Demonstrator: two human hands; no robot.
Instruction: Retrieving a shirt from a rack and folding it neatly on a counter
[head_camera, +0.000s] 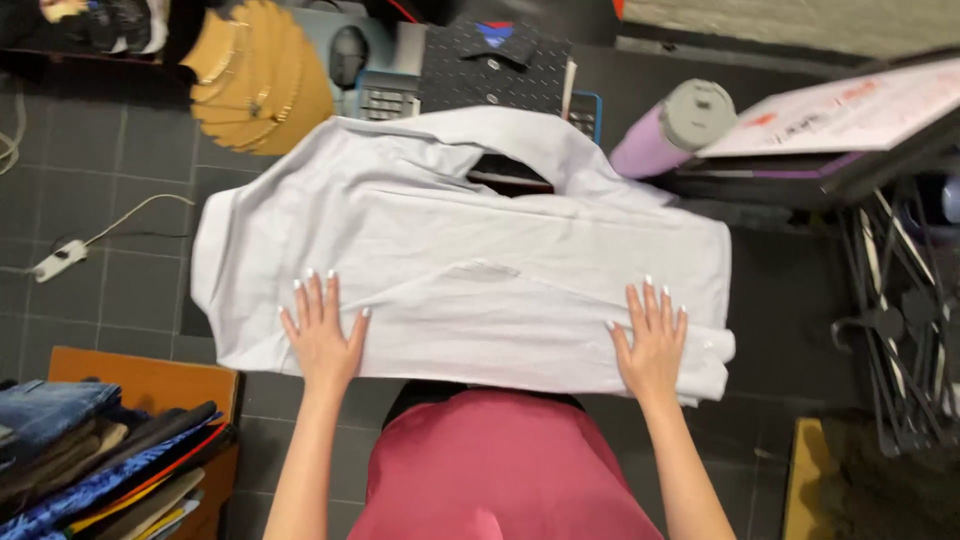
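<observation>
A pale lilac-white shirt (480, 250) lies spread face down over a small surface in front of me, collar at the far side, sleeves folded in. My left hand (322, 335) rests flat on its near left edge with fingers spread. My right hand (652, 340) presses flat on the near right edge, beside a folded cuff (712, 358). Neither hand grips the cloth.
A stack of folded clothes (90, 450) sits on a wooden box at lower left. Beyond the shirt are a dark dotted polo shirt (490, 65), a calculator (388, 98), a lilac roll (660, 135) and yellow hangers (262, 75). Black hangers (900, 340) stand at right.
</observation>
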